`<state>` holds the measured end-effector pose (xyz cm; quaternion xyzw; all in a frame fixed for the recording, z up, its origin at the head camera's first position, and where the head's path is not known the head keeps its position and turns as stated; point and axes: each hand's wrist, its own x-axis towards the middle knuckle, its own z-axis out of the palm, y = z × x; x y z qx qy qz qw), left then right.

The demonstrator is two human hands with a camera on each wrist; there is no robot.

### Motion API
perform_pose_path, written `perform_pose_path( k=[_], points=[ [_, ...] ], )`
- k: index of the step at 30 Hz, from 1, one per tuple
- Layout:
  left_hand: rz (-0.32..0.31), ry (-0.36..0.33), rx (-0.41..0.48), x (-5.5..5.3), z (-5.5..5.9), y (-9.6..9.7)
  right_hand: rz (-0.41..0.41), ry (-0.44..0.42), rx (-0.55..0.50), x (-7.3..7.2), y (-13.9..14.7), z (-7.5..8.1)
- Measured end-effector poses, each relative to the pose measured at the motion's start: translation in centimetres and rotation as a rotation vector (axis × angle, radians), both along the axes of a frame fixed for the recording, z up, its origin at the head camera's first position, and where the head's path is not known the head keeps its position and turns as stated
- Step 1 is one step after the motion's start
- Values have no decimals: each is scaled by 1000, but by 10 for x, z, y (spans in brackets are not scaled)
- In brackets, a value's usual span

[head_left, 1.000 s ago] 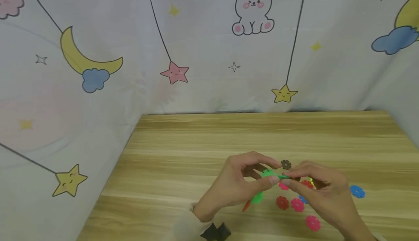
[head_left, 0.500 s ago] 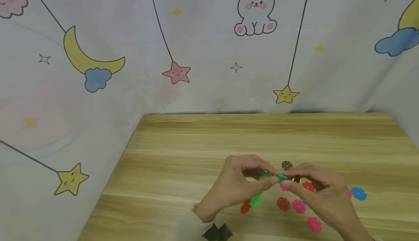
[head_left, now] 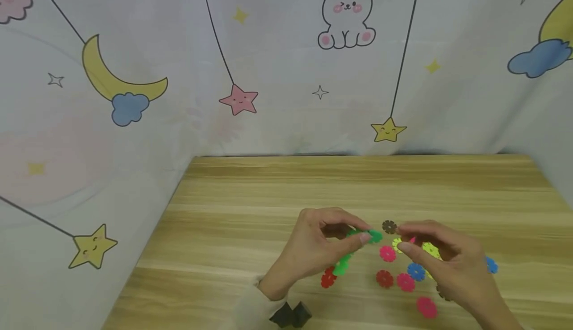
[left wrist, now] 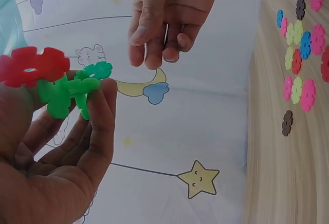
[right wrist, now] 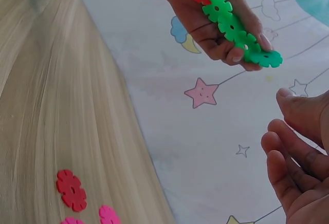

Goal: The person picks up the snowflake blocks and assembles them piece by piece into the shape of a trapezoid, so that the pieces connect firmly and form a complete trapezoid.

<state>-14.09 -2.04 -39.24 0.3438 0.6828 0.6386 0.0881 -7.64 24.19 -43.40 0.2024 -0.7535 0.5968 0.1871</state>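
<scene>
My left hand (head_left: 313, 245) pinches a chain of interlocking plastic snowflake discs (right wrist: 232, 26) between thumb and fingers. Several green discs make up the chain, and a red disc (head_left: 329, 277) sits at its near end. At the far end, a darker green disc (head_left: 375, 236) sticks out past the fingertips. A short gap to the right, my right hand (head_left: 452, 258) hovers above the loose discs, its fingers relaxed and slightly bent. Nothing shows between its thumb and fingers in the right wrist view, where the hand (right wrist: 303, 152) is partly cut off.
Loose snowflake discs lie on the wooden table under and around my right hand: a brown one (head_left: 389, 227), pink ones (head_left: 406, 282), a red one (head_left: 384, 278), blue ones (head_left: 416, 272) and yellow ones (head_left: 430, 250). A printed cloth (head_left: 286, 71) hangs behind the table.
Both hands were together at the chain's green end. Now they have parted: the left has moved slightly left with the chain, while the right has let go and shifted right.
</scene>
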Motion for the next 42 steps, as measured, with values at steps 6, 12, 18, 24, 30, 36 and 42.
perform_pose_path(
  k=[6,12,18,24,30,36,42],
  points=[
    [-2,37,-20,-2,-2,0,-129,-73,145,5,16,-5],
    [9,72,-43,-3,-3,0,-258,-173,265,3,30,-13],
    [6,73,-49,-4,-3,-1,-312,-312,379,-4,47,-28],
    [0,70,-55,-4,-4,-2,-284,-367,433,-17,56,-41],
    [4,70,-62,-4,-4,-2,-265,-385,442,-27,57,-51],
    [8,46,-78,-3,-2,-2,-262,-386,439,-35,57,-57],
    [8,41,-78,-3,-1,-2,-242,-363,421,-43,55,-63]
  ],
)
